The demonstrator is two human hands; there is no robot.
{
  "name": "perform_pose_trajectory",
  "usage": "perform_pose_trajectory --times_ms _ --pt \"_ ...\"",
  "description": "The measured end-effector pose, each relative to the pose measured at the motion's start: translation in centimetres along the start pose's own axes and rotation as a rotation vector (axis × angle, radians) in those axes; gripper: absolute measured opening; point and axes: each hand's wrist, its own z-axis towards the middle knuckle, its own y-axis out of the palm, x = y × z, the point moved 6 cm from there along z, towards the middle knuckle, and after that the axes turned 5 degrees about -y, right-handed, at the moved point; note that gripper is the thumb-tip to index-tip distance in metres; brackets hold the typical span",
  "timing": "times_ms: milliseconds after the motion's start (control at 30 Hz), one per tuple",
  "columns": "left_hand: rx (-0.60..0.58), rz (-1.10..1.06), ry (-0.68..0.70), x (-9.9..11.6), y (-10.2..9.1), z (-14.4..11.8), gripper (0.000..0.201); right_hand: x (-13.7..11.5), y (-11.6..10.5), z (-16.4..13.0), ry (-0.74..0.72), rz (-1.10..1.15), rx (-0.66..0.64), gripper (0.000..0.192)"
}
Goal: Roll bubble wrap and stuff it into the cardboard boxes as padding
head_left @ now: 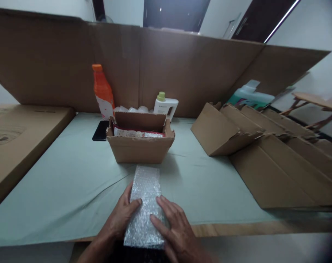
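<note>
A flat rectangular package in bubble wrap (146, 186) lies at the table's front edge, its near end reaching past that edge. Around its left side my left hand (124, 208) is closed, thumb on top and the other fingers mostly hidden beneath. On the right, my right hand (174, 226) grips the package, with fingertips and thumb pressed on its upper face. What the wrap encloses cannot be made out. Just beyond stands an open cardboard box (140, 149) with red-edged and clear-wrapped items (138, 133) inside.
Behind the box stand an orange bottle (103, 91) and a white jug with a green cap (165, 104). A black phone (100, 130) lies to the left. Several cardboard boxes (278, 171) lean at right near a teal liquid bottle (250, 95). A large flat carton (26, 138) is at left.
</note>
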Motion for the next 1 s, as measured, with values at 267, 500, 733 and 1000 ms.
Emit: perform_pose_trajectory --times_ms 267,500,733,1000 --pt "0.363 0.741 0.424 2.4 -4.6 -6.1 0.066 3.7 2.7 1.6 0.565 0.521 0.029 0.036" --pt "0.3 0.911 0.388 1.5 -1.9 -2.8 0.055 4.5 3.0 1.2 0.692 0.476 0.029 0.044" --pt "0.368 1.1 0.312 1.6 -2.1 0.3 0.062 1.0 -0.3 1.4 0.219 0.009 0.173 0.04" --pt "0.235 1.219 0.734 2.5 -1.4 -4.0 0.065 2.0 2.6 3.7 0.235 0.141 -0.137 0.033"
